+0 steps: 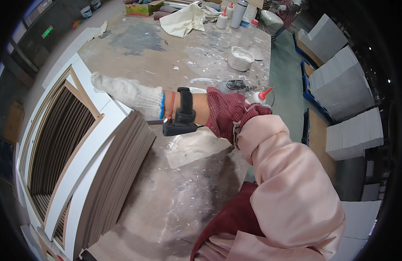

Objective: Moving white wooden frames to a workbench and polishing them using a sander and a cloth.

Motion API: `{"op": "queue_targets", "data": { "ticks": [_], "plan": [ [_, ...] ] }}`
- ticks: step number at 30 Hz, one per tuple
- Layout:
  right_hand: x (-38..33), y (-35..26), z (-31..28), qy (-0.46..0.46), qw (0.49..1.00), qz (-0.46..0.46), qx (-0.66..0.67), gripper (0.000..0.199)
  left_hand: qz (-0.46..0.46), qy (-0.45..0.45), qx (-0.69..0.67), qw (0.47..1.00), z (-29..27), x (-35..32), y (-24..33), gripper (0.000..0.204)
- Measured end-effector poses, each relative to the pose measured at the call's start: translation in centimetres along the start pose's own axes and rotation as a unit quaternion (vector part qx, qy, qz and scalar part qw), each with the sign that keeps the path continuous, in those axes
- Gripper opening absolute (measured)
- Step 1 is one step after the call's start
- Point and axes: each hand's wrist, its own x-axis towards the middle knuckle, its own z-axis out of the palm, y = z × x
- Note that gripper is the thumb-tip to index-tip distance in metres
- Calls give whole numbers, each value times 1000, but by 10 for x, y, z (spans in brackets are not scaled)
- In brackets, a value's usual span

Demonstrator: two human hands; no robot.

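Note:
My right hand (124, 92), in a white knit glove with a blue cuff, reaches across from the right. It rests along the upper corner of a stack of white-faced, curved panel frames (81, 167). The fingers point left and look stretched out, though their undersides are hidden. Brownish board edges show down the stack's side and inside its arched opening. Around my right wrist is a black strap with a small black device (180, 126). My left hand is out of the picture; a small black object (87, 255) shows at the lower left edge.
On the stained worktable (174, 217) are a pale cloth sheet (201, 148), a white tub (241, 58), a red-tipped glue bottle (259, 96) and a tool with a dark handle (233, 85). White panel stacks (342, 82) stand on the right. Another person (289, 13) is far back.

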Motion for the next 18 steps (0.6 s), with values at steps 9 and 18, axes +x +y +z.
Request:
{"op": "queue_targets", "data": {
  "ticks": [9, 18],
  "plan": [
    [-61, -26, 11, 2, 974, 67, -215, 85, -43, -12, -42, 998, -2, -5, -24, 49],
    [-54, -34, 13, -58, 985, 143, -75, 92, -90, -37, -85, 992, -6, -26, -54, 49]
  ]
}}
